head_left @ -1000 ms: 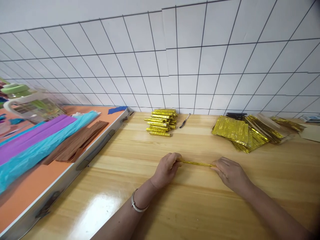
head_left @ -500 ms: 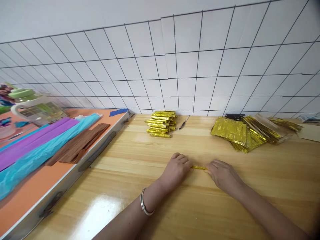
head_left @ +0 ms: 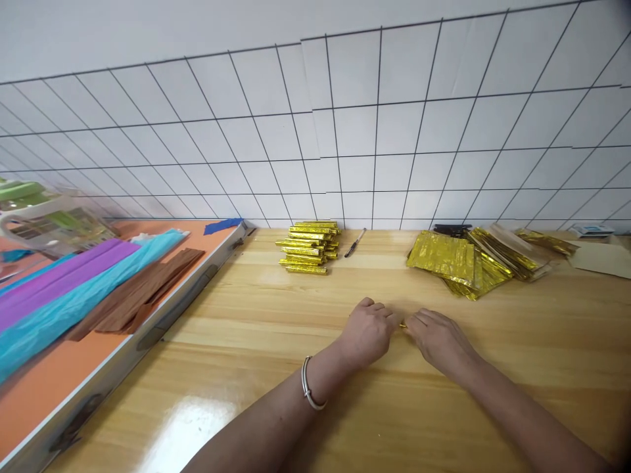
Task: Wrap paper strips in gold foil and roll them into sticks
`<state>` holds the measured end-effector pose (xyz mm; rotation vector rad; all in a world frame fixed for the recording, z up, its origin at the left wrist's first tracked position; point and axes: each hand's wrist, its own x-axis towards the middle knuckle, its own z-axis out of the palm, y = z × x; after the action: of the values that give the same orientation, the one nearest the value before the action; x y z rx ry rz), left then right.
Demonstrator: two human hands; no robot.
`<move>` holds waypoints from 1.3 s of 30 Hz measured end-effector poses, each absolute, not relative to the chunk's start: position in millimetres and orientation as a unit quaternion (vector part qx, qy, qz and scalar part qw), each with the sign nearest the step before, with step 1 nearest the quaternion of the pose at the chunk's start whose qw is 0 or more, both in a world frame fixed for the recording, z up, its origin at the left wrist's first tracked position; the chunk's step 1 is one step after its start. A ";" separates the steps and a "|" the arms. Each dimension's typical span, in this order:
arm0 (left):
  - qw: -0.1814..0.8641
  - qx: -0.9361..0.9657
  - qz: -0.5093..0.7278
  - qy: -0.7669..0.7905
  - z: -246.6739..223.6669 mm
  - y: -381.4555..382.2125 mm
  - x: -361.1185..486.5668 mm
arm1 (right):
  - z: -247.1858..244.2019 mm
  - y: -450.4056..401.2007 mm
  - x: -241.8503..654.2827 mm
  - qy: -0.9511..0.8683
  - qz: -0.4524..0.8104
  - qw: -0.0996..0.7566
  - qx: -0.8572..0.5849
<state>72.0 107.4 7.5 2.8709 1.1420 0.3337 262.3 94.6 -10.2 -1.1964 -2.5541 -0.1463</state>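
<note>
My left hand (head_left: 369, 330), with a silver bangle at its wrist, is closed over one end of a thin gold foil roll (head_left: 403, 325) low on the wooden table. The fingers of my right hand (head_left: 436, 336) are pinched on the roll's other end. Only a short bit of gold shows between the two hands; the rest is hidden under the fingers. Beyond them lies a pile of several gold foil rolls (head_left: 309, 247). Flat gold foil sheets (head_left: 440, 258) are stacked further right.
A pen (head_left: 355, 243) lies beside the rolls. At the left, a raised orange board (head_left: 190, 238) holds purple, turquoise and brown crepe paper and a clear jug (head_left: 64, 223). Cardboard (head_left: 601, 259) lies at the right, and a tiled wall stands behind.
My left hand has moved right, closer to my right hand, so less of the gold roll shows between them. The whole view has shifted slightly, with the background further left.
</note>
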 end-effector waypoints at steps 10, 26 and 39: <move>0.082 0.906 0.137 0.391 4.9 117.1 57.6 | -1.8 101.7 272.2 -0.897 -0.026 0.155 -0.412; 0.107 0.887 0.158 0.421 -3.3 130.7 37.2 | -6.0 115.3 301.1 -0.884 0.038 0.130 -0.448; 0.329 0.785 0.304 0.428 -8.0 141.0 27.9 | -11.9 119.8 305.3 -0.865 0.110 0.121 -0.474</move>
<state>27.9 141.0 -8.0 2.0541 1.1186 0.7950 305.3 119.8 -11.9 -1.3829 -2.5267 0.3216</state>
